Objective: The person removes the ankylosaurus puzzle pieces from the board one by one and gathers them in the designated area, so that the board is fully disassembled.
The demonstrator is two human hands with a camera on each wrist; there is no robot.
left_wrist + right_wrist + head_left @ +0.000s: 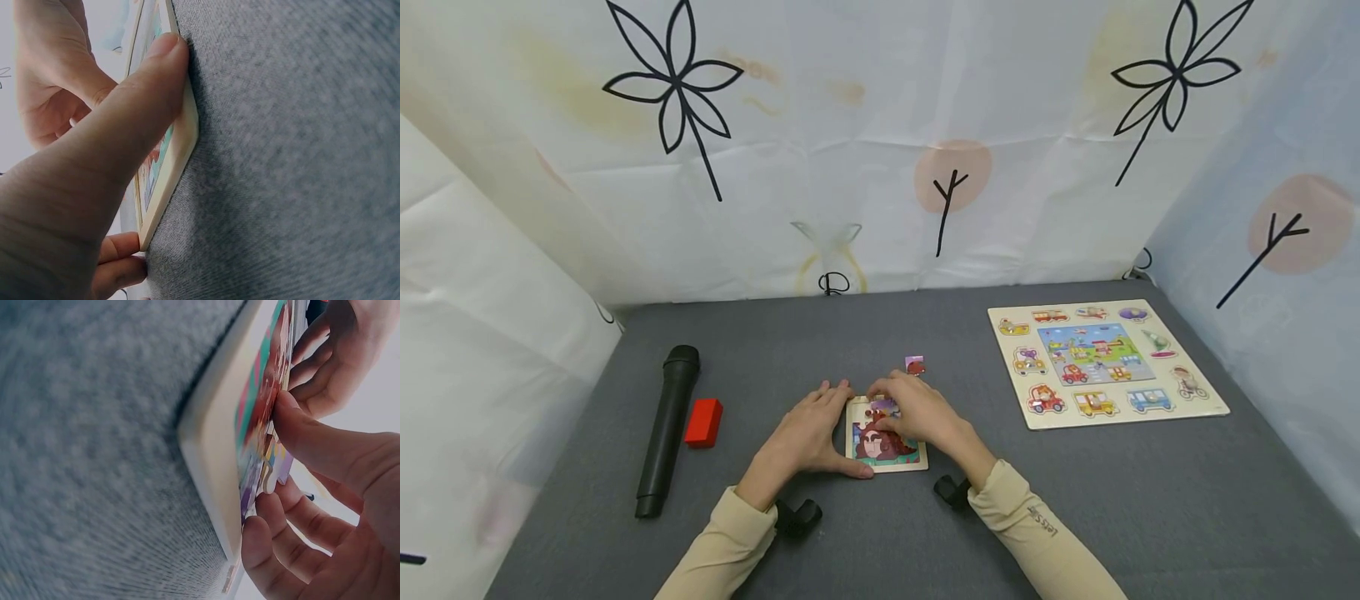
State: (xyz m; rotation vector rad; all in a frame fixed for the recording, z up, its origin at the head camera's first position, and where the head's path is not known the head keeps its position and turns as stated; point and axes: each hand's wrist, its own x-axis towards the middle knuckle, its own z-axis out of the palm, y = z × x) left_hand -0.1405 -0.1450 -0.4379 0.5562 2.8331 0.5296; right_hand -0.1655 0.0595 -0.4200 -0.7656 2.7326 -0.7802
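A small wooden jigsaw puzzle (887,458) in a pale frame shows a red-haired cartoon figure. My left hand (808,433) holds it at its left side, thumb along the near edge and fingers at the far left corner. Over the puzzle's upper right, my right hand (921,410) pinches a puzzle piece (270,475) between thumb and fingers. That piece sits tilted just above the picture, partly hidden by the fingertips. Beyond the right hand, a loose purple and red puzzle piece (914,365) lies on the table.
On the left lie a black microphone (667,433) and a red block (703,422) beside it. A larger wooden vehicle puzzle board (1018,400) lies at the back right of the grey table (1150,517). Patterned cloth walls (880,108) stand behind and at the sides.
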